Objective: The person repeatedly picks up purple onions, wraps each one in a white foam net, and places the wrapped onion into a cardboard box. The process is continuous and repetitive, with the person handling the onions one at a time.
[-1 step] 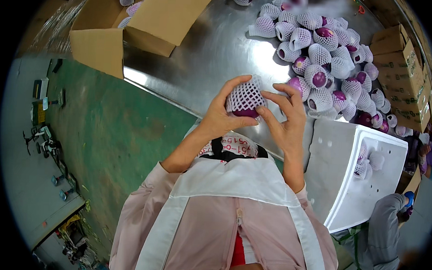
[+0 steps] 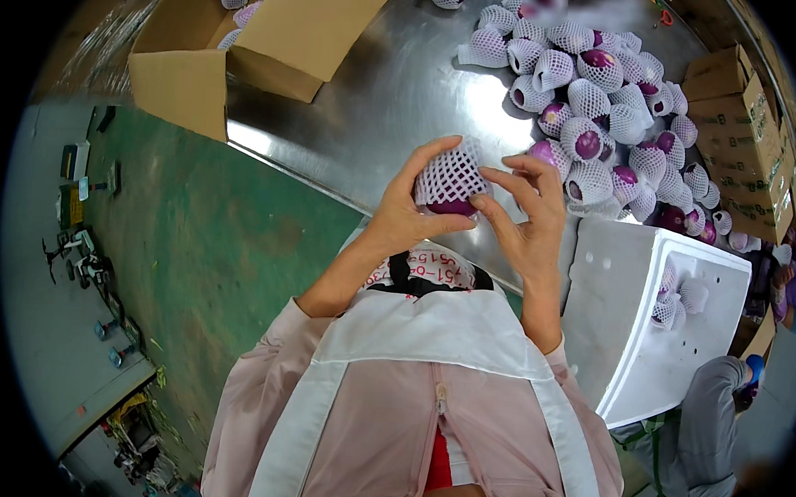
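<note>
One netted purple fruit [image 2: 452,182], red-lettered white cloth [image 2: 437,266], green-printed cartons [image 2: 744,144]

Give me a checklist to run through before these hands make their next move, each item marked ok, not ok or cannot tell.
1. Left hand gripping the purple fruit: ok.
2. Right hand free of other objects: ok, fingers at the foam net.
3. Net covering the whole fruit: not ok, its lower side is bare.
4. Cardboard box open: ok, flaps spread.
5. Nets in the white foam box all filled: cannot tell.
</note>
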`<action>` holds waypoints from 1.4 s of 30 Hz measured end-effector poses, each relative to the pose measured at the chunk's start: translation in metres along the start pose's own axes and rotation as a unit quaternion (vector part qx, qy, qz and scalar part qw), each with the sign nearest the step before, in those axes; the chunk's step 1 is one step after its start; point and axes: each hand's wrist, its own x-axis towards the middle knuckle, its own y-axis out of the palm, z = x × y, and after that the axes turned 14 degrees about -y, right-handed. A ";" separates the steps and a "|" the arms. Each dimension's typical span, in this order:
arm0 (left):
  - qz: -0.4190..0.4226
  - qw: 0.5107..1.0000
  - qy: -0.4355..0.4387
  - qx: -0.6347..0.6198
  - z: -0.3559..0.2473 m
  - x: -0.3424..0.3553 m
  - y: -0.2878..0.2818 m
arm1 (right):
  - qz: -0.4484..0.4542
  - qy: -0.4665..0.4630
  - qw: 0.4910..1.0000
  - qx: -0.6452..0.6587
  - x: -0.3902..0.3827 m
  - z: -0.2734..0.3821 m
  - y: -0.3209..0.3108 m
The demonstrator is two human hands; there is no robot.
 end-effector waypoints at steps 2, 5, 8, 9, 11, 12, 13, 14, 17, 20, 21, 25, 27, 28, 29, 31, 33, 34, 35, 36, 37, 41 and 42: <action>-0.019 0.999 0.032 0.026 -0.003 -0.003 0.003 | 0.007 -0.061 0.998 -0.023 0.001 0.000 -0.003; -0.026 0.991 0.062 0.119 -0.010 -0.005 -0.003 | -0.010 -0.110 0.993 -0.035 0.000 0.000 0.002; -0.013 0.995 0.045 0.092 -0.013 -0.008 -0.008 | -0.042 -0.129 0.990 -0.043 0.002 0.002 0.008; -0.014 0.997 0.031 0.067 -0.013 -0.009 -0.010 | -0.051 -0.135 0.989 -0.034 0.003 0.004 0.008; -0.015 1.000 0.003 0.015 -0.013 -0.008 -0.014 | -0.063 -0.151 0.986 -0.018 0.006 0.010 0.013; -0.021 0.999 0.029 0.032 -0.013 -0.008 -0.018 | -0.068 -0.163 0.984 -0.010 0.008 0.014 0.020; -0.026 0.997 0.056 0.047 -0.010 -0.006 -0.023 | -0.072 -0.174 0.982 -0.003 0.010 0.017 0.026; -0.032 0.994 0.083 0.063 -0.010 -0.004 -0.027 | -0.076 -0.180 0.981 0.000 0.014 0.020 0.031; -0.080 0.990 0.094 0.062 -0.012 -0.004 -0.034 | -0.064 -0.182 0.981 0.001 0.024 0.020 0.045; -0.053 0.995 0.087 0.018 -0.017 -0.002 -0.053 | 0.006 -0.153 0.986 0.060 0.042 0.024 0.050; -0.043 0.996 0.050 -0.055 -0.020 -0.005 -0.061 | -0.005 -0.098 0.980 0.173 0.049 0.033 0.051; -0.020 0.976 0.019 -0.217 -0.054 -0.007 -0.101 | 0.017 0.046 0.757 0.651 0.101 0.094 0.046; -0.021 0.978 0.107 -0.179 -0.074 -0.010 -0.135 | 0.108 -0.019 0.582 0.806 0.138 0.120 0.057; -0.067 0.981 0.138 -0.116 -0.091 -0.008 -0.151 | 0.112 -0.033 0.531 0.839 0.151 0.132 0.064; -0.105 0.979 0.168 -0.054 -0.112 -0.001 -0.167 | 0.116 -0.048 0.484 0.866 0.163 0.145 0.069; -0.223 0.931 0.224 0.184 -0.151 0.013 -0.216 | 0.131 -0.051 0.426 0.894 0.176 0.152 0.085; -0.248 0.879 0.276 0.299 -0.198 0.043 -0.246 | 0.143 -0.042 0.402 0.903 0.186 0.149 0.100; -0.244 0.872 0.248 0.343 -0.209 0.059 -0.265 | 0.146 -0.040 0.393 0.907 0.192 0.147 0.105; -0.238 0.865 0.218 0.385 -0.218 0.077 -0.286 | 0.150 -0.035 0.390 0.908 0.196 0.144 0.110; -0.220 0.858 0.174 0.430 -0.220 0.097 -0.310 | 0.151 -0.033 0.385 0.910 0.200 0.143 0.113; -0.202 0.848 0.129 0.473 -0.211 0.119 -0.340 | 0.153 -0.030 0.383 0.911 0.205 0.140 0.117; -0.034 0.803 -0.087 0.589 -0.176 0.191 -0.408 | 0.152 -0.024 0.384 0.910 0.224 0.124 0.124; -0.024 0.792 -0.190 0.580 -0.167 0.200 -0.413 | 0.150 -0.022 0.390 0.908 0.229 0.117 0.125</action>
